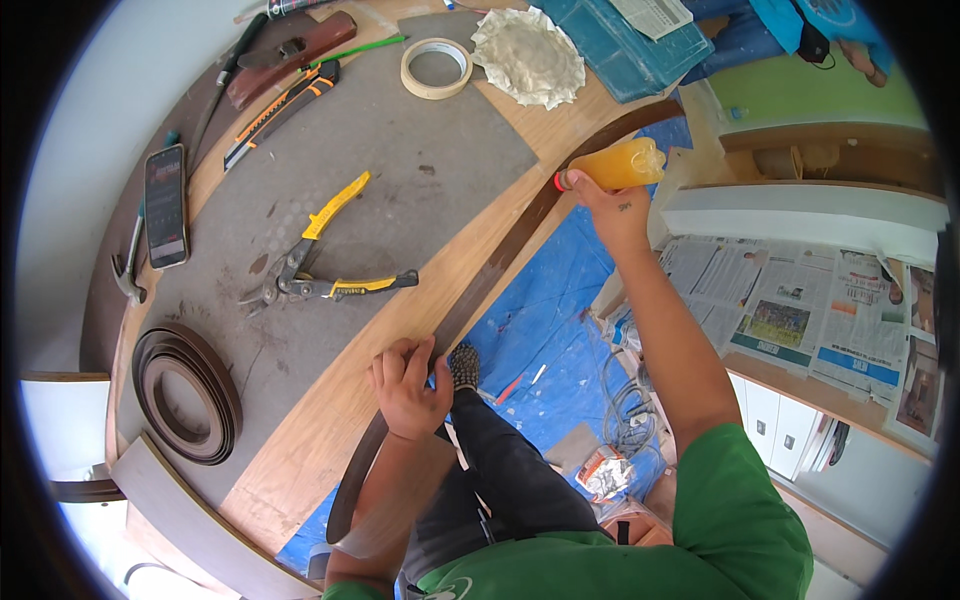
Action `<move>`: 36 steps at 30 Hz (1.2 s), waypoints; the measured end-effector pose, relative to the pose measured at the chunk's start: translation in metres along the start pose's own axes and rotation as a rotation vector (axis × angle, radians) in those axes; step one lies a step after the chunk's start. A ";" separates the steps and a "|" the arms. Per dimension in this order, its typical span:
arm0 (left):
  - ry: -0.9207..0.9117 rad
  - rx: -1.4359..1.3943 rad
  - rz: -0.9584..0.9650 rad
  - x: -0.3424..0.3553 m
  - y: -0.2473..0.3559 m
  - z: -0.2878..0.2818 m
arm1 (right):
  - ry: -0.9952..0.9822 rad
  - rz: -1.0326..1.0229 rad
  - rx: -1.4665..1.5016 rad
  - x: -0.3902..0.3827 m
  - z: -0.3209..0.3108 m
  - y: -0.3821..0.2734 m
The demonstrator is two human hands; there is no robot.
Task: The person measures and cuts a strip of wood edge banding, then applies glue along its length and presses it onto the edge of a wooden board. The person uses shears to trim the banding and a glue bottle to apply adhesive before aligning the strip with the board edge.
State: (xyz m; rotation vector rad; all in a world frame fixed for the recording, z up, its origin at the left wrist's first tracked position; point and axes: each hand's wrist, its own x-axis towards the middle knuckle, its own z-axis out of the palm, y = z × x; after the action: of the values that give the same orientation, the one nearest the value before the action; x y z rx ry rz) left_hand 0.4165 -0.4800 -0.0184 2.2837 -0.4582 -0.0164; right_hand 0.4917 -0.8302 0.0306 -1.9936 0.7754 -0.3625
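A long brown strip of edge banding (502, 252) runs diagonally along the edge of the wooden board (330, 405). My left hand (412, 388) is at the strip's near part with fingers curled around it; the strip's tail bends down beside my left forearm. In my right hand (612, 212) is a clear plastic bottle (622, 163) of amber-yellow liquid. It lies on its side, its red-capped end pointing left over the far part of the strip. Tin snips (300, 270) with yellow-and-black handles lie spread on the grey sheet (410, 200) to the left.
A coil of brown banding (185, 395), a phone (166, 205), a hammer (130, 270) and an orange utility knife (285, 112) lie at left. Masking tape (436, 68) and a crumpled, whitish round item (528, 57) are at the back. Newspapers (790, 300) cover a right-hand shelf. Cables (632, 415) lie on blue floor sheeting (550, 310).
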 end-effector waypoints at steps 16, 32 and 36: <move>0.004 0.007 -0.018 0.002 0.004 0.001 | 0.057 -0.028 0.044 -0.007 -0.004 0.010; 0.047 0.038 -0.009 -0.003 0.000 0.005 | -0.141 0.022 0.201 -0.053 0.003 0.005; -0.012 0.094 -0.008 -0.005 -0.003 0.008 | -0.083 0.040 0.290 -0.062 -0.004 0.004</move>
State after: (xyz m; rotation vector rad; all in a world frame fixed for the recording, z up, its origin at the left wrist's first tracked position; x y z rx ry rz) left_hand 0.4117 -0.4818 -0.0267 2.3789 -0.4646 -0.0136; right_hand 0.4416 -0.7937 0.0327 -1.7082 0.6684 -0.3457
